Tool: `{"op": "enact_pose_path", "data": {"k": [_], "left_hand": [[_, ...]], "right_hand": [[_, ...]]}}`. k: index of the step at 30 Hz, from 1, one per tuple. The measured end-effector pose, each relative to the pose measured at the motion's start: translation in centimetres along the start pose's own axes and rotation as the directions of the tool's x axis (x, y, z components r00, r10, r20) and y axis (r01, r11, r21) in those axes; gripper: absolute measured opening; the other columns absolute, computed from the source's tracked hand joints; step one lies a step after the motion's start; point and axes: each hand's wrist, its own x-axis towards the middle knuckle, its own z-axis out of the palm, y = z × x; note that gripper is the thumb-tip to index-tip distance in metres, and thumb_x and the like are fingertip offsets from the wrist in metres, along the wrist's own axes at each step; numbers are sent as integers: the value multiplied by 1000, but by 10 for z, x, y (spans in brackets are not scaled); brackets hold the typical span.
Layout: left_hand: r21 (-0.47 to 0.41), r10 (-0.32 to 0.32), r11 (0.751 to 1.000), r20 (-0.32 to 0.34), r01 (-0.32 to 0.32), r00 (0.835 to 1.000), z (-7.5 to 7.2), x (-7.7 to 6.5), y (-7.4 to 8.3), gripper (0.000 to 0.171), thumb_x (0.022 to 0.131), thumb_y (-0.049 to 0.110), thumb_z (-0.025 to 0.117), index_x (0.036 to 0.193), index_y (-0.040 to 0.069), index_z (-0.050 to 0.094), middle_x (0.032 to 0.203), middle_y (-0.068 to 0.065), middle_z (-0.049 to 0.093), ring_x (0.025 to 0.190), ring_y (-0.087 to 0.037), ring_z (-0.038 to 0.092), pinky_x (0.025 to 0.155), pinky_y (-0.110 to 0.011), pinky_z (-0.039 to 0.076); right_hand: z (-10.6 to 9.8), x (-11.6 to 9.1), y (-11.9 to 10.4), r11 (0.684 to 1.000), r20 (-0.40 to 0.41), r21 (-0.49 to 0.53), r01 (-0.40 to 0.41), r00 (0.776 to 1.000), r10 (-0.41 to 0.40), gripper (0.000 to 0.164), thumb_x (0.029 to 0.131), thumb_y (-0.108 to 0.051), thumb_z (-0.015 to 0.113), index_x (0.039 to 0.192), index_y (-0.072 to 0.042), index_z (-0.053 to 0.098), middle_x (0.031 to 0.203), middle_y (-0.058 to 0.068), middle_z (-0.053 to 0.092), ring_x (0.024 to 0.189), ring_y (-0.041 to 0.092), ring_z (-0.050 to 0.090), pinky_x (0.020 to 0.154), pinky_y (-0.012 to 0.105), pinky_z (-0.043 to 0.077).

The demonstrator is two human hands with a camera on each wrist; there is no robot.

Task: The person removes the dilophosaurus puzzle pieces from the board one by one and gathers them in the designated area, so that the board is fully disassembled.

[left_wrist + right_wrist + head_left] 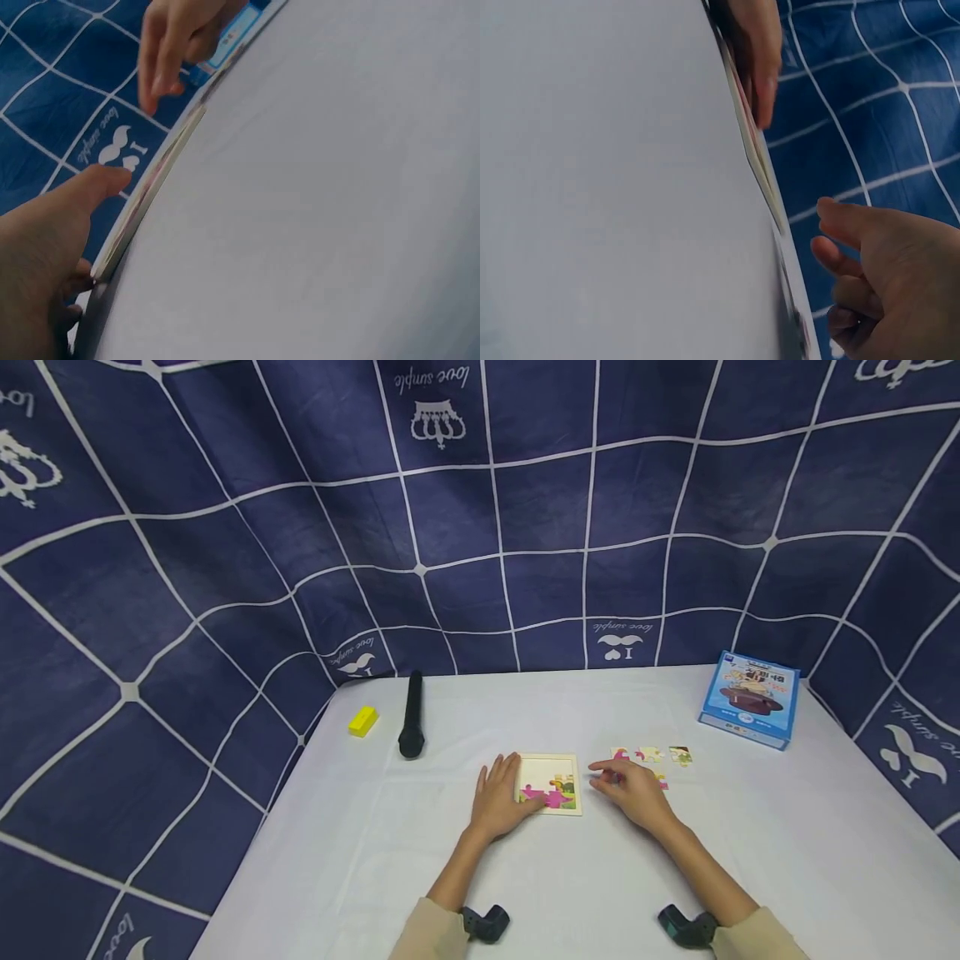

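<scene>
A square puzzle tray (549,757) with a pale rim lies flat on the white table; pink, green and yellow pieces (557,797) fill its lower part and right side. My left hand (497,802) rests along the tray's left edge, fingers extended, thumb reaching over the lower pieces. To the right of the tray, my right hand (636,792) hovers with bent fingers; thumb and index fingertips are apart, and no piece shows between them. Loose puzzle pieces (649,754) lie just beyond the right hand, which partly hides some. Another piece (681,756) lies farther right.
A blue illustrated box (752,698) lies at the table's back right. Toward the back left are a black microphone (412,717) and a yellow block (363,722). Dark blue cloth (540,543) with white lines hangs behind the white table (570,885).
</scene>
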Motion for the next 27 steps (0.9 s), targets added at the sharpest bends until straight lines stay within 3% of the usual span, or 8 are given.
{"op": "enact_pose_path", "data": {"k": [4,11,20,27], "left_hand": [[65,-33,997,-42,36,999,7,0,7,95,76,69,54,140,1,36,144,-10,37,135,-31,24,109,-52,13],[181,-41,982,-90,57,995,15,-2,13,100,72,74,52,140,3,37,145,-9,36,135,-30,25,109,-52,15],[225,-46,972,-86,65,995,15,-3,13,100,74,76,46,142,4,33,147,-8,32,137,-28,21,110,-51,12],[241,-50,968,-80,68,996,14,-5,15,100,74,76,46,143,4,33,147,-8,32,137,-28,22,110,-51,13]], "right_hand": [[17,4,-11,1000,55,-5,23,998,-23,27,76,-22,76,100,-10,71,71,-15,56,70,9,52,68,35,46],[27,6,-17,997,115,-77,-3,993,12,35,74,-26,77,104,-8,71,70,-13,53,58,6,41,56,24,37],[29,8,-17,996,136,-90,-8,990,21,31,74,-25,77,100,-9,72,69,-12,52,57,6,40,54,23,36],[29,6,-16,999,107,-45,-10,994,15,29,73,-21,78,98,-9,69,71,-9,53,60,8,42,57,26,39]]}}
